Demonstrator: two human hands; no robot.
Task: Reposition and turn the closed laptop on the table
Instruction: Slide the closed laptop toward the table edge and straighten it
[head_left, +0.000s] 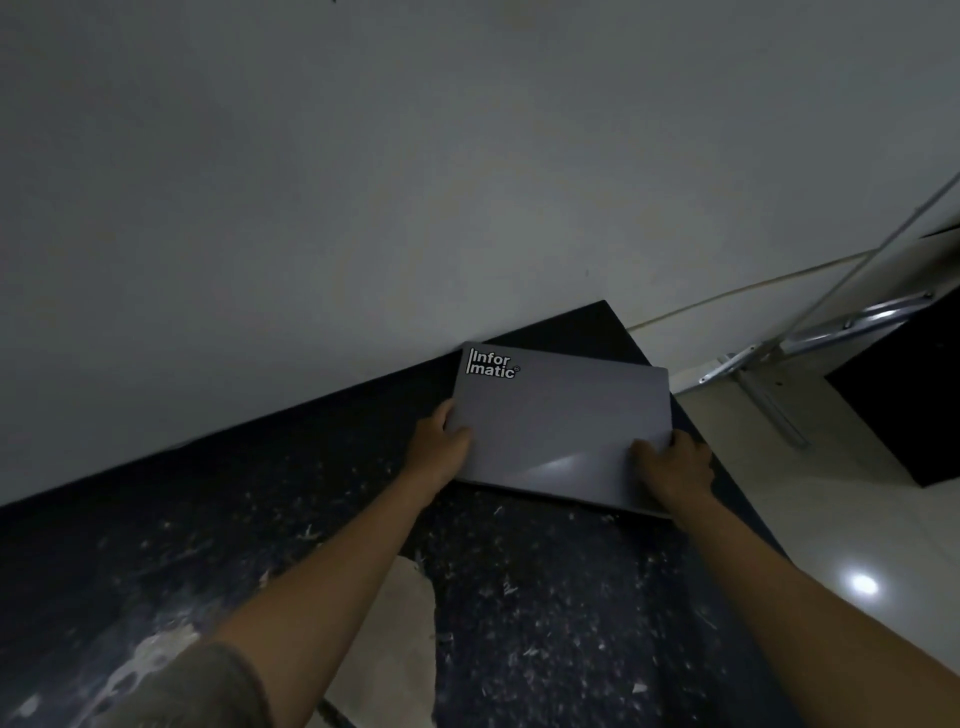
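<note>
Room dim. Table (545, 597) has a dark, near-black top, badly worn: pale scuffs and flecks all over, and a large patch (395, 639) near the front edge where the coating has come away to a lighter layer. Its back edge runs against a plain white wall (363, 182).

Closed grey laptop (561, 421) lies at the far right corner of the table, its far left corner close to the wall, turned at a slight angle to the table edges. White "Infor matic" sticker (491, 364) on the lid, far left corner.

Left hand (441, 447) grips the laptop's left edge, thumb on the lid. Right hand (675, 467) grips the near right corner, fingers curled over the lid.

Right of the table: glossy pale floor (857, 545) with a lamp glare, a metal frame (769, 374), and a black box-like object (914, 400).
</note>
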